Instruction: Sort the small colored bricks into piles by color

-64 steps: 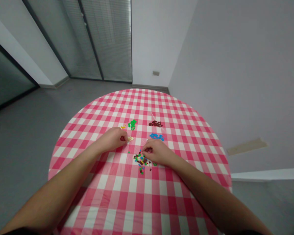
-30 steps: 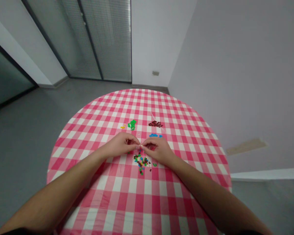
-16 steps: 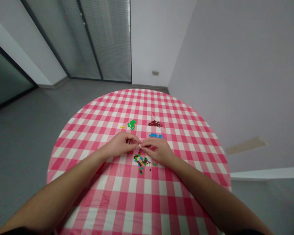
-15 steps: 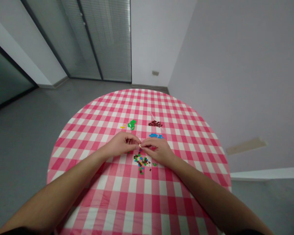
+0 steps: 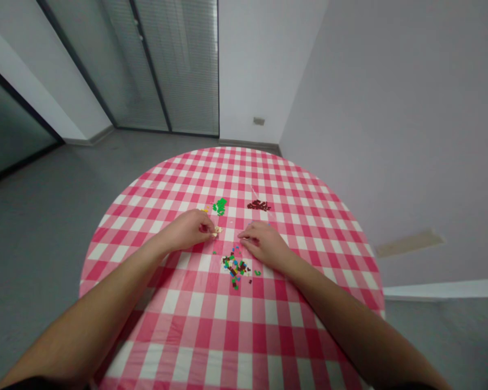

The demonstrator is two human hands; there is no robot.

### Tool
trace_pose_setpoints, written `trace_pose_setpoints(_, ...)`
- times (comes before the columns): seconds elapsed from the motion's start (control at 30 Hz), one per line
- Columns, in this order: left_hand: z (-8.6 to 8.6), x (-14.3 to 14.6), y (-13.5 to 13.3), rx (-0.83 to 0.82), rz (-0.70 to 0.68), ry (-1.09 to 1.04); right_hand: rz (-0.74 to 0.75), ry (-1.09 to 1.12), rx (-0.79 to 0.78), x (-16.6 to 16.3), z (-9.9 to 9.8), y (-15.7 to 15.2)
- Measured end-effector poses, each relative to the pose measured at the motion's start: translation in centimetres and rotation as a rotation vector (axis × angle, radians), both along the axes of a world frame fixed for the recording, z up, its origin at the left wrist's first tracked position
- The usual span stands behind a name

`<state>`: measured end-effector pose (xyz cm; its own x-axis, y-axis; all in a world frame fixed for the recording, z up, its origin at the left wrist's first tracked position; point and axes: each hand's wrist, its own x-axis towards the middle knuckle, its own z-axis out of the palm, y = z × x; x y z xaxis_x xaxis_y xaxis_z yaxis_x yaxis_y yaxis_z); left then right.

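My left hand (image 5: 190,228) is closed in a pinch at a small group of cream-coloured toy brick pieces (image 5: 217,232) on the checked cloth. Its fingertips touch them, and a cream piece shows at their tips. My right hand (image 5: 265,245) hovers low to the right, thumb and fingers slightly apart, and I make out nothing held in it. Below and between the hands lies a mixed heap of tiny bricks (image 5: 235,268) in brown, green, blue, yellow and white. Blue pieces behind my right hand are almost wholly hidden.
A green pile (image 5: 219,206) and a dark brown pile (image 5: 258,205) lie farther back. Yellow pieces (image 5: 205,210) show partly past my left hand. The round table (image 5: 228,168) has a pink-and-white checked cloth. A wall (image 5: 410,135) rises on the right.
My hands were together pinching a small pale piece above the heap. They have parted: the left went left to the cream pieces, the right moved slightly right and now covers the blue pieces.
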<state>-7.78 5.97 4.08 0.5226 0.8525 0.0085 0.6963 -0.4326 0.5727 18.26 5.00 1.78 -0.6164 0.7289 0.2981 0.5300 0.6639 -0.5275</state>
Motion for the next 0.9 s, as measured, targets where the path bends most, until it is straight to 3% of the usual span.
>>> trace_pose_setpoints(0.17, 0.5, 0.2, 0.0, -0.01, -0.014, 0.129, 0.12, -0.227, 0.03, -0.3, -0.3, -0.2)
trace_pose_setpoints(0.53, 0.1, 0.1, 0.0, -0.027, 0.036, 0.138, 0.077, -0.306, 0.041, -0.5, 0.3, -0.2)
trace_pose_setpoints(0.7, -0.2, -0.1, 0.1, -0.008, 0.003, 0.124, -0.197, -0.161, 0.031, 1.5, 1.4, 1.3)
trace_pose_setpoints(0.8, -0.2, -0.1, 0.1, -0.002, 0.0, 0.12, -0.398, -0.217, -0.033, 3.8, 2.0, 2.7)
trace_pose_setpoints(0.9, 0.0, 0.0, 0.0, -0.028, 0.027, 0.11, -0.478, -0.285, -0.115, 5.5, 2.2, 3.8)
